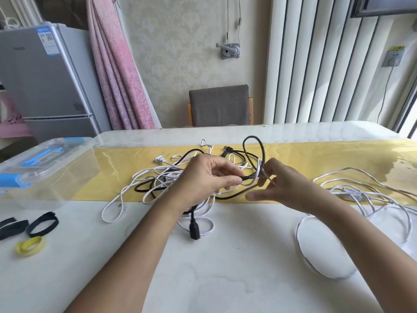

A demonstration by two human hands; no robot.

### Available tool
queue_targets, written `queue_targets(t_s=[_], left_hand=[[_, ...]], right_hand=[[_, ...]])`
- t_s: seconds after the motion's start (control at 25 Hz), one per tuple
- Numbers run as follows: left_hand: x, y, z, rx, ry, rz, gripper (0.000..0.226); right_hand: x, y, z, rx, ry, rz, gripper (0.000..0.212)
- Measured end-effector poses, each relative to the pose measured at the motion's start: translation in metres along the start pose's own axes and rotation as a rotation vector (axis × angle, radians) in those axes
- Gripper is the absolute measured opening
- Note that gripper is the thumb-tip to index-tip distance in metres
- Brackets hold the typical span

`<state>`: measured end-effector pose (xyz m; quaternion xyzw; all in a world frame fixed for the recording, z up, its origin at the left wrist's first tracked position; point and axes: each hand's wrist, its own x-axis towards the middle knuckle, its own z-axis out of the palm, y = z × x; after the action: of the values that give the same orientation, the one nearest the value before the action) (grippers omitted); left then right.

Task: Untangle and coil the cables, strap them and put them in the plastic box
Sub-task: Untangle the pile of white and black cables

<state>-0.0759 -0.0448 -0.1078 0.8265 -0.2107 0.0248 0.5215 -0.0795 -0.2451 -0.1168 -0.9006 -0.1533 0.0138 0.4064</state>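
A tangle of white cables (158, 177) and a black cable (144, 187) lies mid-table on the yellow runner. My left hand (207, 179) pinches the black cable between thumb and forefinger, lifted above the pile. My right hand (284, 186) pinches white and black strands just right of it, the other fingers spread. A black loop (252, 145) arches above both hands. The black cable's plug (194, 231) hangs below my left wrist. A second loose bunch of white cable (361, 190) lies to the right. The clear plastic box (45, 168) with blue latches stands closed at the left.
Black straps (42, 223) and a yellow strap (29, 245) lie at the left front of the white table (203, 279). A round white-rimmed disc (325, 247) sits at the right front. A grey chair (220, 106) stands behind the table, a fridge (45, 80) far left.
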Motion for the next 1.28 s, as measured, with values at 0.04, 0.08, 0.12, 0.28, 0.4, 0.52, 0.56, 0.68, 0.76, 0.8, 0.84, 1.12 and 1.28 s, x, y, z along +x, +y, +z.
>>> queue_targets(t_s=[0.04, 0.08, 0.12, 0.28, 0.4, 0.52, 0.56, 0.68, 0.76, 0.8, 0.84, 1.12, 1.28], left_hand=[[0.0, 0.0, 0.003, -0.034, 0.016, 0.018, 0.01], [0.001, -0.001, 0.005, -0.072, 0.026, 0.032, 0.011], [0.001, -0.001, 0.005, -0.114, 0.032, 0.038, 0.013], [0.002, -0.003, 0.005, -0.164, 0.005, 0.047, 0.013], [0.005, -0.009, -0.013, -0.055, -0.029, 0.024, 0.019], [0.002, -0.019, -0.041, 0.021, -0.161, -0.141, 0.027], [-0.001, -0.021, -0.046, 0.017, -0.219, -0.193, 0.026], [-0.002, -0.025, -0.048, -0.018, -0.306, -0.229, 0.026], [0.001, -0.024, -0.043, -0.065, -0.206, -0.218, 0.024], [0.002, -0.022, -0.04, -0.105, -0.148, -0.215, 0.021], [0.002, -0.02, -0.036, -0.138, -0.108, -0.208, 0.021], [0.002, -0.01, -0.003, -0.082, -0.097, -0.147, 0.009], [0.001, -0.006, 0.006, 0.27, -0.014, 0.068, 0.019]], right_hand=[[-0.001, -0.004, 0.0, 0.075, 0.059, -0.005, 0.061], [-0.001, -0.008, 0.0, 0.166, 0.099, -0.012, 0.06], [0.0, -0.01, -0.001, 0.259, 0.12, -0.004, 0.056], [-0.002, -0.019, 0.001, 0.395, 0.055, 0.103, 0.03], [0.0, -0.019, 0.004, 0.445, 0.168, 0.169, 0.026], [0.002, -0.011, -0.003, 0.649, 0.253, 0.172, 0.022], [0.003, -0.008, -0.004, 0.737, 0.249, 0.176, 0.02], [0.007, -0.002, -0.002, 0.926, 0.195, 0.229, 0.016], [0.009, 0.001, -0.001, 0.992, 0.178, 0.246, 0.018], [0.009, 0.002, -0.001, 0.993, 0.153, 0.241, 0.019], [0.008, 0.0, -0.001, 0.965, 0.115, 0.223, 0.017], [0.003, -0.005, 0.016, 0.853, -0.033, 0.049, 0.031], [0.003, -0.008, 0.016, 0.72, 0.054, 0.017, 0.038]])
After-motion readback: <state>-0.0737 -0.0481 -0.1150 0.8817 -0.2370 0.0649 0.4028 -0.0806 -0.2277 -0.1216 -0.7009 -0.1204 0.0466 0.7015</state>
